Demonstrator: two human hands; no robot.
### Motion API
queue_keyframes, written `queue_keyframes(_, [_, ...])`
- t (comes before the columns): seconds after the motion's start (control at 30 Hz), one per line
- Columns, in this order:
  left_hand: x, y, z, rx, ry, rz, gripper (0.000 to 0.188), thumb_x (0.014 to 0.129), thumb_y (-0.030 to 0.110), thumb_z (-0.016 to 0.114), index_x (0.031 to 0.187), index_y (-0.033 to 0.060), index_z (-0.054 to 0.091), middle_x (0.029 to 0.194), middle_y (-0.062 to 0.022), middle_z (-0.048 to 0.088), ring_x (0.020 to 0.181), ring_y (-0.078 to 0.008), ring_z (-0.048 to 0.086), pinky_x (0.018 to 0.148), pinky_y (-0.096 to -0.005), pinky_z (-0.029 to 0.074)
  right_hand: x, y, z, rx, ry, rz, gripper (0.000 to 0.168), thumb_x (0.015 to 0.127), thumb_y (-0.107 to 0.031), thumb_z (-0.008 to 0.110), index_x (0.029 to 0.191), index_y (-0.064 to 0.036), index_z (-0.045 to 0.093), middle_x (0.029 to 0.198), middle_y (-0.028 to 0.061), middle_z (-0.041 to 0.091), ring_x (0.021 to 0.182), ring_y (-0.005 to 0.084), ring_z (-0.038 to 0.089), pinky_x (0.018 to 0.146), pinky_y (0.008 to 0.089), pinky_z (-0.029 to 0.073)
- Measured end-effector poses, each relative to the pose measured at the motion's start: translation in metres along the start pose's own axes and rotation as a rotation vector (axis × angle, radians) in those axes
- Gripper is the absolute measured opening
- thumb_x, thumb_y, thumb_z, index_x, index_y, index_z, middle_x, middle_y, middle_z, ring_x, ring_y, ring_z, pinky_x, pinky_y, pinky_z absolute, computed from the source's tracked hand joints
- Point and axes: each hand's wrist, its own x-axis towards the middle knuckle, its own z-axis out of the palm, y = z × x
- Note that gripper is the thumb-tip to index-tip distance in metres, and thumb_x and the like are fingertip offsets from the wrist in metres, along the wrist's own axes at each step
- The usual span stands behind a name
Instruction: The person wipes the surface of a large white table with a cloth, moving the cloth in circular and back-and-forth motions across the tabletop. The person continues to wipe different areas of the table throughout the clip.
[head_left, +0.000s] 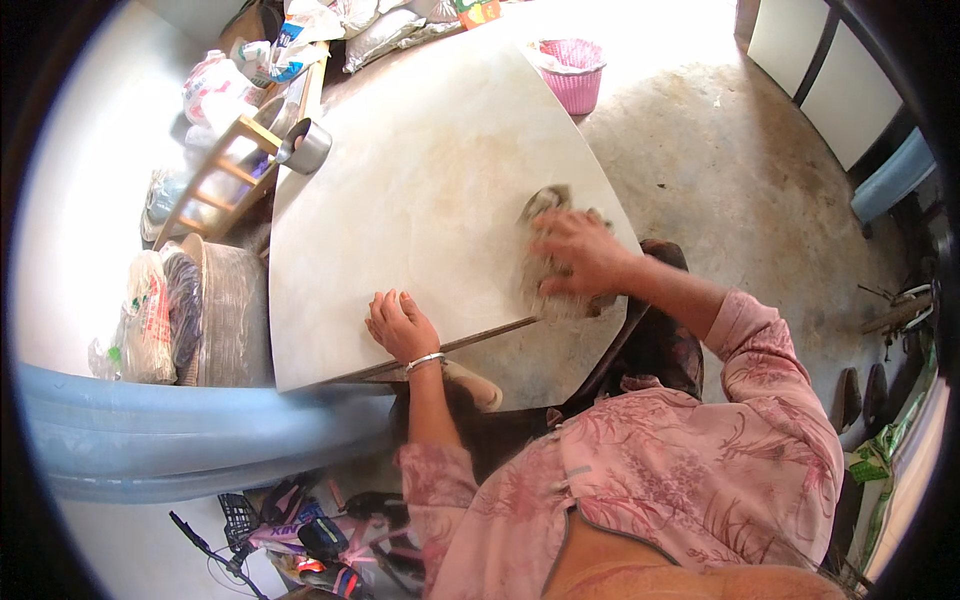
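My right hand (577, 255), blurred by motion, presses on a crumpled grey-brown cloth (551, 202) near the right edge of a pale tabletop (420, 187). The cloth lies beneath the palm and spread fingers, and part of it is hidden. My left hand (401, 326), with a silver bangle on its wrist, rests on the table's near edge and holds nothing. A small metal pot (306, 147) stands at the table's far left edge, with something inside that I cannot make out.
A pink wastebasket (574, 75) stands on the concrete floor beyond the table. To the left are a wooden rack (232, 171), plastic bags (214, 90) and a large round drum-like container (236, 315). A blue tube-like object (210, 435) lies near the left front, beside a child's bicycle (322, 532).
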Motion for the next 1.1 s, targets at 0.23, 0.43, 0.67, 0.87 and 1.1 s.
queue_keyframes(0.23, [0.006, 0.008, 0.003, -0.044, -0.003, 0.02, 0.028, 0.098, 0.028, 0.058, 0.112, 0.0056, 0.067, 0.132, -0.0168, 0.06, 0.129, -0.0314, 0.051, 0.117, -0.0521, 0.027, 0.085, 0.097, -0.013, -0.155, 0.286, 0.416, 0.073, 0.08, -0.056, 0.074, 0.138, -0.015, 0.056, 0.15, 0.0188, 0.041, 0.142, 0.0372, 0.033, 0.116, 0.0524, 0.025])
queue_keyframes(0.43, [0.003, 0.0, -0.002, 0.009, -0.01, -0.002, 0.029, 0.097, 0.029, 0.059, 0.112, 0.0059, 0.067, 0.132, -0.0161, 0.059, 0.129, -0.0304, 0.051, 0.117, -0.0513, 0.027, 0.051, 0.049, 0.011, -0.086, 0.261, 0.25, 0.057, 0.081, -0.05, 0.073, 0.125, -0.014, 0.066, 0.145, 0.0169, 0.046, 0.141, 0.0387, 0.034, 0.115, 0.0512, 0.025])
queue_keyframes(0.67, [0.0, 0.008, -0.007, 0.01, -0.049, 0.0, 0.03, 0.097, 0.03, 0.06, 0.112, 0.0055, 0.067, 0.135, -0.0156, 0.058, 0.129, -0.0301, 0.051, 0.118, -0.0512, 0.027, -0.049, 0.006, -0.014, -0.041, 0.196, 0.161, 0.055, 0.08, -0.051, 0.075, 0.122, -0.015, 0.067, 0.147, 0.016, 0.045, 0.142, 0.0388, 0.034, 0.114, 0.0542, 0.027])
queue_keyframes(0.87, [0.001, 0.003, -0.002, -0.072, 0.004, 0.023, 0.029, 0.095, 0.026, 0.063, 0.111, 0.0033, 0.067, 0.133, -0.0173, 0.059, 0.128, -0.0335, 0.052, 0.115, -0.0505, 0.032, 0.075, 0.106, -0.01, -0.108, 0.284, 0.397, 0.064, 0.081, -0.059, 0.071, 0.129, -0.017, 0.063, 0.15, 0.0168, 0.043, 0.143, 0.0388, 0.033, 0.114, 0.055, 0.028])
queue_keyframes(1.1, [0.004, 0.003, 0.001, -0.149, 0.031, 0.034, 0.027, 0.092, 0.022, 0.067, 0.109, 0.0011, 0.067, 0.129, -0.0182, 0.061, 0.125, -0.0358, 0.053, 0.11, -0.05, 0.038, 0.132, 0.122, 0.005, -0.213, 0.343, 0.491, 0.064, 0.082, -0.062, 0.067, 0.123, -0.014, 0.066, 0.147, 0.0187, 0.044, 0.139, 0.0417, 0.036, 0.111, 0.0555, 0.03])
